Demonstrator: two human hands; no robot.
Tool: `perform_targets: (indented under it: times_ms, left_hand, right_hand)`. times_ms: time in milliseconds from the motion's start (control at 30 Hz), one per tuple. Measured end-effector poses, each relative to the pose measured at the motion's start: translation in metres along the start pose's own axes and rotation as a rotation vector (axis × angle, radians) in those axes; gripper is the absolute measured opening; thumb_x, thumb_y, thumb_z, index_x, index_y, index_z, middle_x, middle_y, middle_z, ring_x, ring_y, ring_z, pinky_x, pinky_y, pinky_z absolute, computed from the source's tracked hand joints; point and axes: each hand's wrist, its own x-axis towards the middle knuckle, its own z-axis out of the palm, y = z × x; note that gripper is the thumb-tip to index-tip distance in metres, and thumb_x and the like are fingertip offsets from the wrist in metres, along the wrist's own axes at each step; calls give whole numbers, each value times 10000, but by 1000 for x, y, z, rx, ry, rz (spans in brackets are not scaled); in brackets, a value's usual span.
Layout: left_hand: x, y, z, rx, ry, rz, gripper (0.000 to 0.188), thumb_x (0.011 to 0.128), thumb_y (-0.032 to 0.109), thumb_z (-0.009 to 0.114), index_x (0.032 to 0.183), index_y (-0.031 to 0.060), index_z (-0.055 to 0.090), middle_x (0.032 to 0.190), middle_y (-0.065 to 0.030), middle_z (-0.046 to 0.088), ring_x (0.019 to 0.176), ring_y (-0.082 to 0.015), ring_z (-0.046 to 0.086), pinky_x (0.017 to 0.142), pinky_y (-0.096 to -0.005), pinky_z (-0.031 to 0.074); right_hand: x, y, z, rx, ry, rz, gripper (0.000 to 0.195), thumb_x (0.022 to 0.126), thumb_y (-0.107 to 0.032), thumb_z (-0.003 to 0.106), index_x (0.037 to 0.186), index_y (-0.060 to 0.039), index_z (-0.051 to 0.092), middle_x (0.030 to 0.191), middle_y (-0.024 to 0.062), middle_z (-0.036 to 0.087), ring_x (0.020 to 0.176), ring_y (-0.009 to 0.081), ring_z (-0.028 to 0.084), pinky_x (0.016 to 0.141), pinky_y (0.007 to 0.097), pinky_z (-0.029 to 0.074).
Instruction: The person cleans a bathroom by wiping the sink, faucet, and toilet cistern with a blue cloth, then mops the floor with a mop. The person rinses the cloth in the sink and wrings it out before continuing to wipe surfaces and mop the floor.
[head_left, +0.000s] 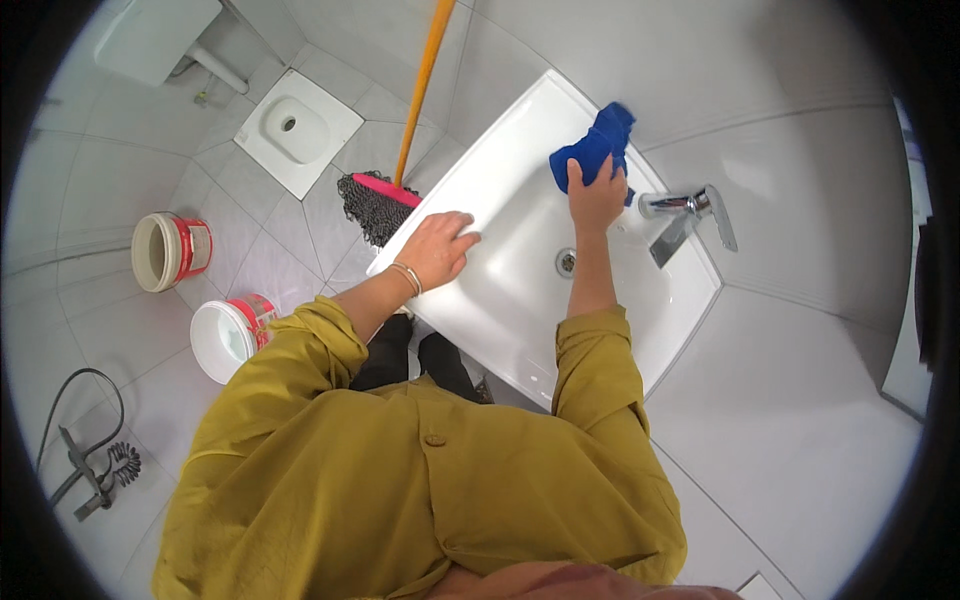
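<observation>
A white ceramic washbasin (501, 291) lies before me, with a metal drain (567, 262) in its bowl. My right hand (598, 196) grips a crumpled blue cloth (592, 154) and presses it on the basin's back ledge, left of the chrome faucet (686, 206). Part of the cloth reaches over the back edge towards the tiled wall. My left hand (436, 247), with bangles at the wrist, rests on the basin's near left rim and holds nothing. Its fingers are slightly bent.
Beyond the basin's left edge, a mop (379, 210) with a yellow handle stands on the floor. Two buckets, one (172, 251) farther and one (232, 337) nearer, stand at left. A squat toilet (298, 133) is set in the floor. A shower fixture (90, 472) is at lower left.
</observation>
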Motion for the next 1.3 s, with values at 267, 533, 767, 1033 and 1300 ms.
perform_targets:
  times_ms: [267,533,767,1033,1300]
  left_hand:
    - [-4,1,-5,-15,-25,-34,352,635,56,581,983,95,547,1099,-107,455,1059,-273,439,872,-378,368]
    - [-6,-5,1,-10,67,15,254,630,56,571,884,66,574,1005,-105,512,971,-272,491,833,-375,393]
    - [-33,-6,8,-254,-50,350,79,639,58,575,716,65,561,791,-67,536,753,-248,527,664,-340,447]
    - [-130,-35,-57,-247,304,-284,144,617,-46,539,721,46,577,754,-79,568,712,-245,545,617,-331,448]
    - [-184,-41,-51,-339,403,-729,108,755,-16,510,819,30,582,818,-67,574,759,-167,540,655,-262,427]
  right_hand:
    - [57,-88,44,-82,-275,36,596,706,-479,552,1212,-171,489,1284,152,372,1174,363,328,931,506,293]
    - [-42,-126,15,189,-401,-417,468,597,-275,631,1052,-171,588,1123,136,520,1013,328,472,849,450,397]
    - [-60,-51,-18,636,-697,-89,395,563,-154,687,949,-88,635,944,97,613,878,233,572,806,343,444]
    - [86,-43,37,-198,-287,35,549,671,-383,574,1192,-221,515,1239,147,438,1096,355,435,923,428,359]
    - [0,-132,37,-48,-418,-221,468,680,-337,548,1137,-239,545,1239,109,432,1085,356,411,886,442,389]
